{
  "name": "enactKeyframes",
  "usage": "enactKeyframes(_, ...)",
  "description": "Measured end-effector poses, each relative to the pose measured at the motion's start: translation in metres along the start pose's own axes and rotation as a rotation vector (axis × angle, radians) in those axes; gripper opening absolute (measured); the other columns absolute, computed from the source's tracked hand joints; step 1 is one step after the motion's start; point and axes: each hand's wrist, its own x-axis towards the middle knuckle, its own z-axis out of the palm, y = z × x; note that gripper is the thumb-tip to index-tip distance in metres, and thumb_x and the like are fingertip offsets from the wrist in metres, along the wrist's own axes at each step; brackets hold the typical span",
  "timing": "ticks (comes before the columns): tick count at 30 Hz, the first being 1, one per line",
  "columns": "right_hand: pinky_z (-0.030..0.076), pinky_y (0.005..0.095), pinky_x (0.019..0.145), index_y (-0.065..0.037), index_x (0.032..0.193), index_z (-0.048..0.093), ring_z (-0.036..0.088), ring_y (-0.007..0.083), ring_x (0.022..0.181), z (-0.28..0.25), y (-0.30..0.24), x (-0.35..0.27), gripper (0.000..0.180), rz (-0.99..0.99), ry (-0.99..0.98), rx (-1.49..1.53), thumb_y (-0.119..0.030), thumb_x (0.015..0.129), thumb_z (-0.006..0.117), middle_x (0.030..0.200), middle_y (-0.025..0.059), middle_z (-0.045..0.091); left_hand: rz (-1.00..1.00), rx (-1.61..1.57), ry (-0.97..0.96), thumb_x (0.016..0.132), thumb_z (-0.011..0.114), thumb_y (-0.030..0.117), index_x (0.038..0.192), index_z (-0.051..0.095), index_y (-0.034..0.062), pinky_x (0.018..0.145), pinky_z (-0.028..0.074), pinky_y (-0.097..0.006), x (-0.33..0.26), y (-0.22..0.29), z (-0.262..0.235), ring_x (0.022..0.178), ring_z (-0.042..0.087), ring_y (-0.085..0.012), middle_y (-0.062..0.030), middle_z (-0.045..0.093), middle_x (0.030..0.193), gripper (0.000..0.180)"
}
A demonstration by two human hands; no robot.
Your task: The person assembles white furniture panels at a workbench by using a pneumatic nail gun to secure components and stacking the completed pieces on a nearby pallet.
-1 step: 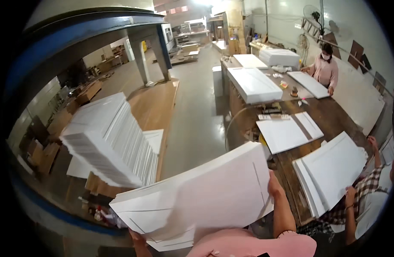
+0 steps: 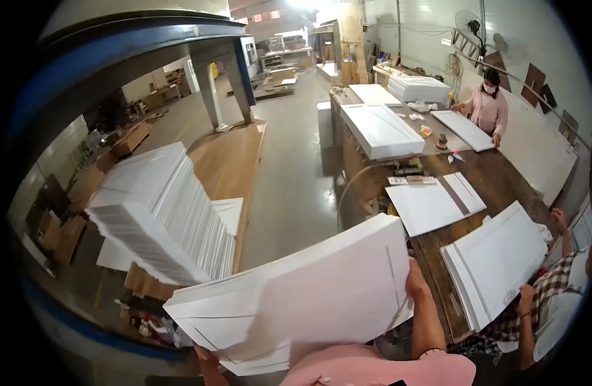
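Observation:
I carry a thick stack of white panels (image 2: 302, 296) in front of my body, tilted, with long dark slots near its ends. My right hand (image 2: 419, 283) grips its right edge, fingers partly hidden behind the panels. At the lower left corner, my left hand (image 2: 207, 359) is closed on the same stack, mostly hidden beneath it. To the left stands a tall pile of white panels (image 2: 161, 212). On my right, a person in a checked shirt (image 2: 550, 289) holds another bundle of white panels (image 2: 502, 257) over the wooden workbench (image 2: 441, 283).
White boards (image 2: 431, 202) with a brown strip lie on the bench. Farther along are a white panel stack (image 2: 383, 128) and a masked person in pink (image 2: 489, 109) handling a white board (image 2: 464, 128). A blue-and-grey machine frame (image 2: 235, 77) rises over the wooden platform (image 2: 228, 154) at left.
The bundle held by the person in the checked shirt has come closer together at its left edge. My hands keep their grip on the stack, which barely shifts.

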Motion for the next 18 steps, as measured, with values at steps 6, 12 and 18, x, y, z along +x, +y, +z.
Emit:
enactKeyframes(6,0.052,0.0387,0.092,0.001,0.13,0.064,0.066,0.0194,0.103,0.018,-0.042,0.098,0.05,-0.136,0.247,0.185,-0.036,0.107,0.039,0.115,0.008,0.071,-0.029,-0.057,-0.236,0.101,0.048,0.053,0.144,0.051,0.0055,0.097,0.053,-0.045,0.25,-0.013,0.11,0.119,0.062,-0.0288,-0.0127,0.062,0.136,0.064)
enactKeyframes(12,0.044,0.0385,0.108,0.001,0.141,0.056,0.059,0.0236,0.124,0.03,-0.062,0.202,0.059,-0.245,0.63,0.185,-0.043,0.108,0.036,0.134,0.0109,0.064,-0.059,-0.097,-0.557,0.101,0.048,0.053,0.144,0.051,0.0054,0.097,0.053,-0.046,0.485,-0.014,0.257,0.12,0.061,-0.0289,-0.0128,0.061,0.136,0.065)
enactKeyframes(18,0.037,0.0385,0.116,-0.003,0.155,0.042,0.049,0.0258,0.138,0.029,-0.153,0.321,0.067,-0.267,0.612,0.29,-0.05,0.109,0.028,0.151,0.0098,0.053,-0.082,-0.09,-0.886,0.101,0.048,0.054,0.145,0.051,0.0053,0.097,0.053,-0.046,0.658,-0.018,0.449,0.12,0.061,-0.0291,-0.0128,0.061,0.136,0.065)
